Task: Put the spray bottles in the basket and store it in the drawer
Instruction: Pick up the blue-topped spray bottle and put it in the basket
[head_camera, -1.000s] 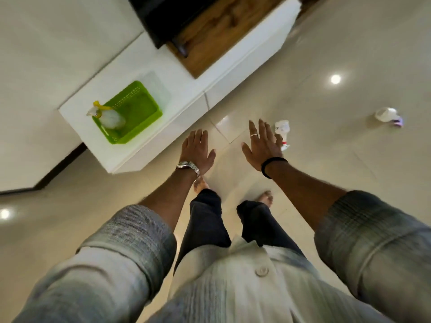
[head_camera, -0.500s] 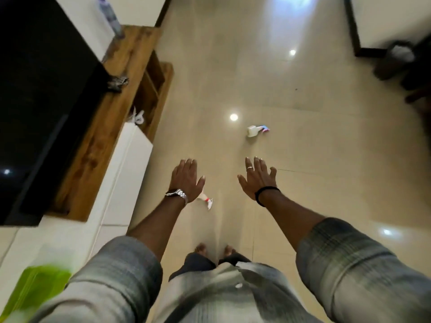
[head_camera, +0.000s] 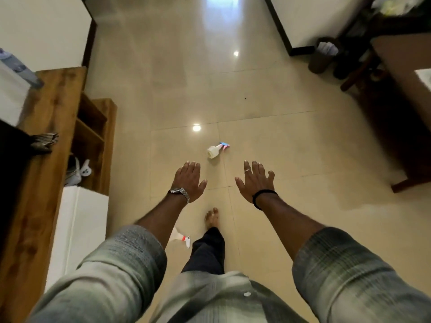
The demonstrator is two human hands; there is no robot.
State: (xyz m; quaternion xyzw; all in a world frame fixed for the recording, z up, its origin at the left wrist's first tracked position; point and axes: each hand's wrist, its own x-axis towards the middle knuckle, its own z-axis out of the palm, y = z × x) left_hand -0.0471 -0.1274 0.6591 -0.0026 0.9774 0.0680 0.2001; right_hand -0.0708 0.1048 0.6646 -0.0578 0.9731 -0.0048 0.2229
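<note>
A white spray bottle with a blue and pink nozzle lies on its side on the tiled floor, just beyond my fingertips. A second white spray bottle with a red and white nozzle lies on the floor under my left forearm, beside my foot, partly hidden by the arm. My left hand and my right hand are both held out flat, palms down, fingers apart, holding nothing. The basket and the drawer are out of view.
A wooden TV unit with open shelves and a white cabinet run along the left. A dark wooden table and a bin stand at the right. Shiny beige floor tiles stretch ahead.
My view has turned away from the cabinet and green basket toward the open floor. The blue-nozzled bottle is now close ahead; the red-nozzled one has passed under my left arm.
</note>
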